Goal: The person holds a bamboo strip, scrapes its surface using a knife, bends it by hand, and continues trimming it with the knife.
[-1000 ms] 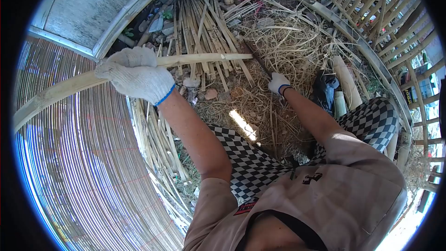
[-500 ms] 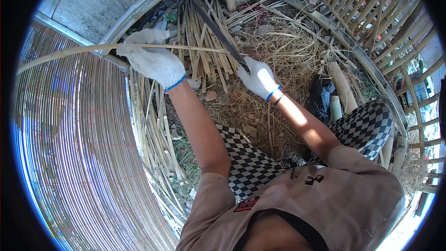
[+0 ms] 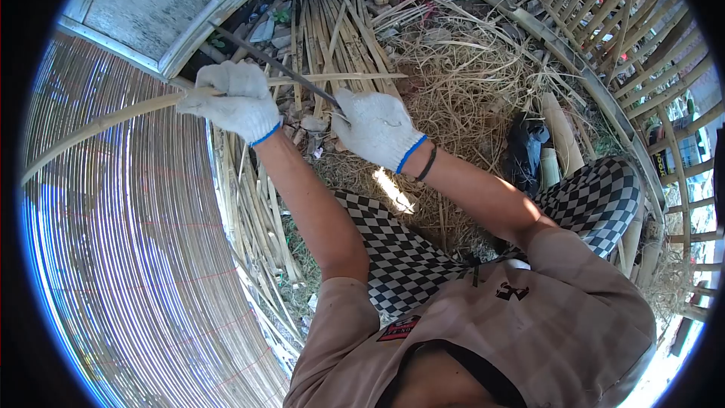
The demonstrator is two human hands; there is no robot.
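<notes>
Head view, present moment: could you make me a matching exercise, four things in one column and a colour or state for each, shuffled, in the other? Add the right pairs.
Things:
1. Left hand
2. Trousers
3. Right hand
4. Shirt

Colour or state:
A. light brown, with a dark neckline
B. gloved, holding the knife
C. black and white checks
D. gloved, holding the long curved strip

Right pairs: 1-D, 2-C, 3-B, 4-A
</notes>
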